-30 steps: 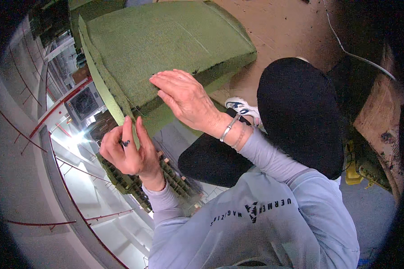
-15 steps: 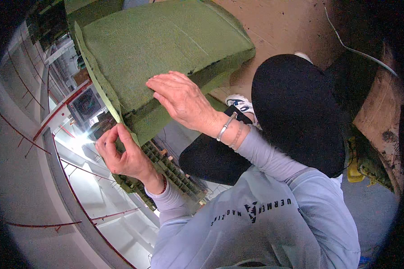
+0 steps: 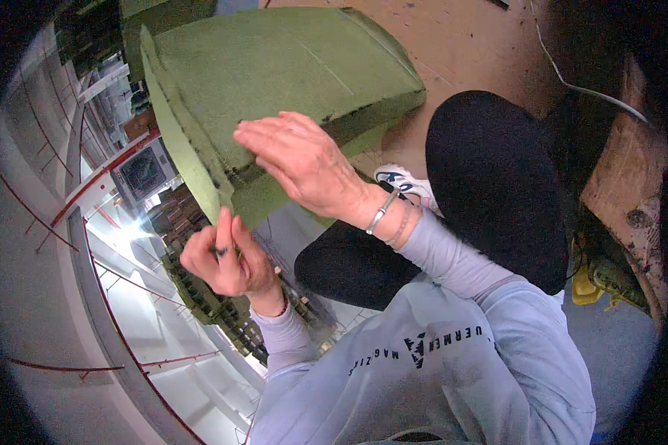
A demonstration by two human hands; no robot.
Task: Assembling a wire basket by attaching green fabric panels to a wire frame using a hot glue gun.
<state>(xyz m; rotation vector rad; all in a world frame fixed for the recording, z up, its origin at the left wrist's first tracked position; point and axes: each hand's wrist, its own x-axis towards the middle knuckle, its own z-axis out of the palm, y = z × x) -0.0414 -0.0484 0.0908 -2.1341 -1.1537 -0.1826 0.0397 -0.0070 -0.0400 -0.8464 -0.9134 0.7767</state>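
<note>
A green cushion (image 3: pixel 274 81) occupies the upper middle of the view, its near edge facing the person. A pale green flap (image 3: pixel 182 152) runs along its left side and narrows to a tip at the near corner. The left hand (image 3: pixel 231 263) is at that tip, fingers bent, thumb and forefinger pointing upward close together; whether they have hold of the cloth cannot be told. The right hand (image 3: pixel 308 167) is held flat, fingers extended side by side, over the cushion's near edge; it grips nothing, and firm contact cannot be confirmed. A silver bracelet (image 3: pixel 382 213) sits on the right wrist. Black trousers (image 3: pixel 493 185) cover the person's legs, with a white shoe (image 3: pixel 399 178) visible between the knees. A white cable (image 3: pixel 597 93) crosses the upper right, near a brown surface (image 3: pixel 460 44).
</note>
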